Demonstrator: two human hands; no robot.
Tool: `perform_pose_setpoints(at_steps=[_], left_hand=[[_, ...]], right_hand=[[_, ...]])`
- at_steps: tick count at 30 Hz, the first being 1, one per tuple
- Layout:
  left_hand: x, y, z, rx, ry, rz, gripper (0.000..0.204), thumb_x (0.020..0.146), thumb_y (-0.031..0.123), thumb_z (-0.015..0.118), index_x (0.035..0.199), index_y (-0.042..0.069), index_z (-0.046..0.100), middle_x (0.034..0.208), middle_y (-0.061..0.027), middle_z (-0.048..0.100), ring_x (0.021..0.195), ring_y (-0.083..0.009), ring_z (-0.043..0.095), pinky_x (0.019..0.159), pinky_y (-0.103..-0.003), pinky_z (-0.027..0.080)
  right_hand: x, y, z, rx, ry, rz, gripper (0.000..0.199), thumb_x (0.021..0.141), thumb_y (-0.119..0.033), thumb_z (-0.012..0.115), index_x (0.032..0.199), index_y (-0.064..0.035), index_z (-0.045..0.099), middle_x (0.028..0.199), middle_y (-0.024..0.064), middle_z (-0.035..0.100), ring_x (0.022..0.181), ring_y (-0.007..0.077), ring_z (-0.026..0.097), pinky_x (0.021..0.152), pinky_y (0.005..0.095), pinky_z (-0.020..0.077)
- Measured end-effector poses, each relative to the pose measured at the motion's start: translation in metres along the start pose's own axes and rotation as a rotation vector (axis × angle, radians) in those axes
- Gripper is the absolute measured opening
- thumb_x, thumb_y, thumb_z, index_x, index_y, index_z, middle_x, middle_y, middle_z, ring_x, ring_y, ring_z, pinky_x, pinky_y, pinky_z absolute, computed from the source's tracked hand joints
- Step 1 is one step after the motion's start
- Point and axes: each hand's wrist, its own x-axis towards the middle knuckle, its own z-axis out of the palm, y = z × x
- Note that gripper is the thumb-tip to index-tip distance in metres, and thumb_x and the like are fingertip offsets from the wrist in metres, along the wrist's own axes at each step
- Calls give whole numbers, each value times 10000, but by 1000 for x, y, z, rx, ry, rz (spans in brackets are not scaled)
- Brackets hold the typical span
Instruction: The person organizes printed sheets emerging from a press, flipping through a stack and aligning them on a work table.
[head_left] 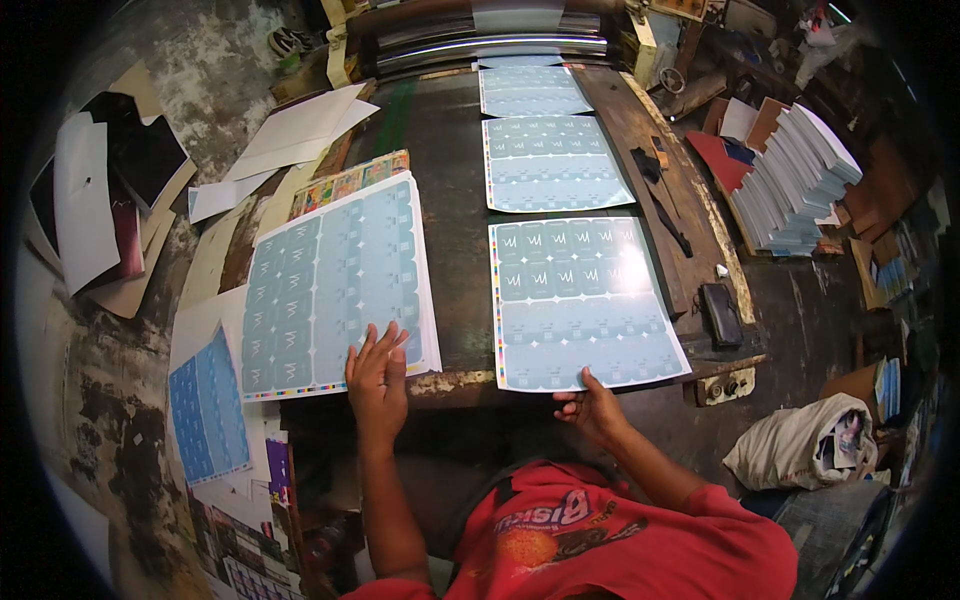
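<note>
My right hand point(592, 408) pinches the near edge of a glossy light-blue printed sheet point(580, 310), thumb on top and fingers underneath. The sheet lies on a dark machine table point(420, 120) and reaches slightly over its front edge. Beyond it, a second printed sheet point(555, 165) and a third printed sheet point(530, 92) lie in a row toward the rollers. On the left, my left hand point(378, 378) rests with fingers stretched out on the lower right corner of a stack of similar printed sheets point(330, 290).
Metal rollers point(490, 48) span the table's far end. Along its right side lie a black pouch point(721, 314) and dark tools point(668, 220). A tall fanned paper stack point(795, 180) stands farther right, above a white sack point(805, 445). Loose white sheets point(300, 130) lie back left.
</note>
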Motion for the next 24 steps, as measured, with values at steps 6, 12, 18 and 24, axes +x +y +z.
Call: perform_pose_setpoints(at_steps=[6,12,18,24], left_hand=[[-8,6,12,150,121,3,318,1002,287,552,1207,78,678,1302,-63,644,1368,-279,459,1170,-485,169],[-5,-5,6,-511,216,-242,278,998,269,560,1167,95,696,1232,-85,677,1302,-291,526,1158,-479,218],[-25,27,2,-78,-5,118,235,958,210,595,1158,159,709,1187,-56,698,1291,-324,532,1157,-545,193],[-38,58,3,-32,-417,373,462,777,51,611,1174,264,715,1340,-12,619,1441,-335,333,1164,-642,63]], right_hand=[[29,-22,7,36,-70,-103,552,1010,-522,438,1229,-18,486,955,135,674,715,175,616,821,426,533],[53,-30,17,61,-26,-286,530,1020,-504,412,1180,-9,517,1072,134,646,815,204,629,830,409,541],[48,-27,37,140,40,-272,583,989,-544,455,1312,-60,426,1190,149,593,890,222,615,822,429,549],[3,-55,32,-90,-512,-201,629,958,-502,531,1311,10,437,1035,114,646,813,190,622,789,418,561]])
